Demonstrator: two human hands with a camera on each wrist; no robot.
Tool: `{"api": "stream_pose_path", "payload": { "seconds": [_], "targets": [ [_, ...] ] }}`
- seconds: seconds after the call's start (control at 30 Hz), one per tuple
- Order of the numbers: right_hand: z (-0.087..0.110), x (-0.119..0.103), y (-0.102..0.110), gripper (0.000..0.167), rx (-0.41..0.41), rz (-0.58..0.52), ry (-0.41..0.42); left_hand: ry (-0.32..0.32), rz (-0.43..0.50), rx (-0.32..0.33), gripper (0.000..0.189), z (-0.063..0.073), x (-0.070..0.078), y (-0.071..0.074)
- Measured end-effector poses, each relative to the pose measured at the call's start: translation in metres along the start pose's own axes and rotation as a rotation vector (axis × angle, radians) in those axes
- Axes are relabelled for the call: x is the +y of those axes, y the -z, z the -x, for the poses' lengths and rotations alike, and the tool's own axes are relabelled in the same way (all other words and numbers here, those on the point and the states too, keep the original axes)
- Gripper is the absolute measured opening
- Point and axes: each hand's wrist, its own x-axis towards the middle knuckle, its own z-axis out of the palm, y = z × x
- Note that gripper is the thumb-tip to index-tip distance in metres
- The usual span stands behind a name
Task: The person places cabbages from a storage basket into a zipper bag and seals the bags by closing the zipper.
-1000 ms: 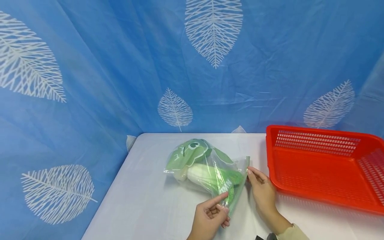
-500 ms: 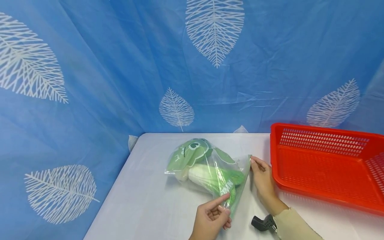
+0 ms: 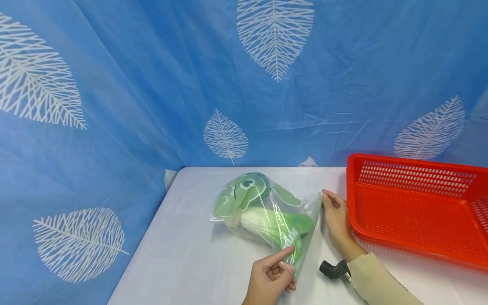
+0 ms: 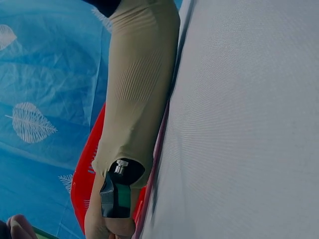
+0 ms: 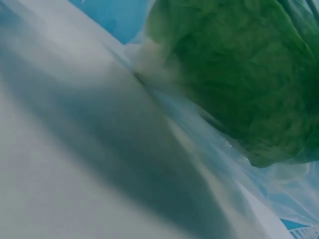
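Observation:
A clear plastic zip bag [image 3: 232, 201] with a green cartoon print lies on the white table. Inside it is a bok choy [image 3: 263, 222], white at the stalk and green at the leaves; its dark green leaf [image 5: 234, 74] fills much of the right wrist view. My left hand [image 3: 267, 275] pinches the bag's near corner between thumb and curled fingers, index finger stretched along the plastic. At the far end of the green zip edge [image 3: 313, 224], my right hand [image 3: 336, 218] pinches the corner. The left wrist view mostly shows the right sleeve [image 4: 137, 89].
A red plastic basket [image 3: 351, 207] with slotted walls stands close to the right of my right hand. A black wrist device [image 3: 333, 270] sticks out at the right cuff. Blue cloth [image 3: 171, 63] with white leaf prints hangs behind and left of the table [image 3: 183, 254].
My right hand has slid along the zip edge, away from me, to the bag's far corner. The left hand keeps its hold at the near corner. The head view has shifted slightly.

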Motion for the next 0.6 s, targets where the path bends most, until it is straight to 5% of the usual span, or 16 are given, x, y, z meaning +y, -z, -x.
{"api": "stream_pose_path", "payload": {
  "seconds": [0.27, 0.4, 0.53, 0.6],
  "targets": [
    [-0.004, -0.003, -0.001, 0.036, -0.001, -0.002, 0.027, -0.020, 0.042, -0.002, 0.045, -0.001, -0.005, -0.001],
    [0.010, -0.005, 0.005, 0.035, -0.058, 0.074, 0.077, 0.008, 0.052, -0.112, 0.051, 0.000, -0.010, 0.001],
    [0.039, -0.012, 0.018, 0.038, -0.178, 0.214, 0.236, -0.001, 0.002, -0.276, 0.051, 0.003, -0.005, 0.013],
    [0.058, -0.018, 0.026, 0.041, -0.238, 0.306, 0.329, -0.065, -0.082, -0.345, 0.050, 0.004, 0.003, 0.024]
  ]
}}
